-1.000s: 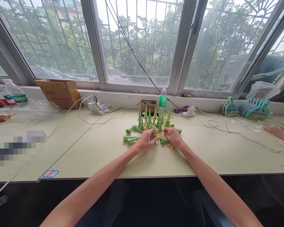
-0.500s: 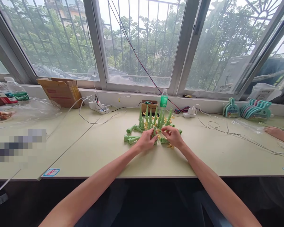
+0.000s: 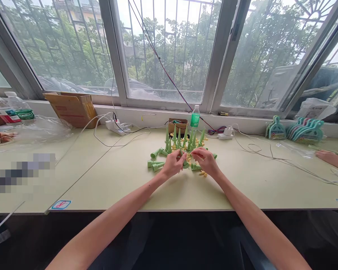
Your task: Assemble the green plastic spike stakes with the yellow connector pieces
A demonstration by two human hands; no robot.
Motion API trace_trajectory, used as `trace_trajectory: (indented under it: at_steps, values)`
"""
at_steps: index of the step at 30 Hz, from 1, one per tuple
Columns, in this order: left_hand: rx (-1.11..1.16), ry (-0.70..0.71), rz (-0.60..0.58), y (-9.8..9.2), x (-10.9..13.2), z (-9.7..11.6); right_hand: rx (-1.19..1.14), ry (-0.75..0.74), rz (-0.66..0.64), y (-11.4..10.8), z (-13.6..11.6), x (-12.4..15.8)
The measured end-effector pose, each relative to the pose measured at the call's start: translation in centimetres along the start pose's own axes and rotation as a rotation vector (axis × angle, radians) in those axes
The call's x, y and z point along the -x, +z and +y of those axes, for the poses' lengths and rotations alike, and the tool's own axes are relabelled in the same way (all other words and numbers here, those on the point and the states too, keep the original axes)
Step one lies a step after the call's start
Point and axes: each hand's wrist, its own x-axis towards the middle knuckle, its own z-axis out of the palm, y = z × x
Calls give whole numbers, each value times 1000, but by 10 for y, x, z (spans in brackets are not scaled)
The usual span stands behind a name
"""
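My left hand (image 3: 173,164) is closed around a green plastic spike (image 3: 185,165). Its wide end shows below the fingers, and the spike tilts a little above the table. Close on its right, my right hand (image 3: 205,159) pinches thumb and fingertips together; whatever is between them is too small to make out. Behind both hands several green spikes (image 3: 167,140) stand upright with points up. More green spikes (image 3: 155,164) lie on their sides to the left, and one spike (image 3: 195,167) lies by my right hand. Small yellow plastic pieces (image 3: 203,173) are scattered among them.
A green-labelled bottle (image 3: 195,117) and a small cardboard box (image 3: 178,123) stand behind the spikes. White cables and a power strip (image 3: 118,127) run along the back. At right are turquoise plastic items (image 3: 304,130) and another person's hand (image 3: 329,157). A larger carton (image 3: 70,109) stands left.
My left hand has lifted and tilted the spike slightly, so its wide end now shows under the fingers. The right hand has moved slightly left and closed its fingertips more.
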Motion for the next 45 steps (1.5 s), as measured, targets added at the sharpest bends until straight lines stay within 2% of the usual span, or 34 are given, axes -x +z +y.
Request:
trace_trajectory:
  at_steps: [5,17,45]
  values:
    - [11,-1,-4,1,0,-1,-81,44,17,1,0,1]
    - [8,32,1,1,1,1,-97,110,25,2,2,1]
    - [-12,36,22,0,2,4,-130,81,-113,2,-11,2]
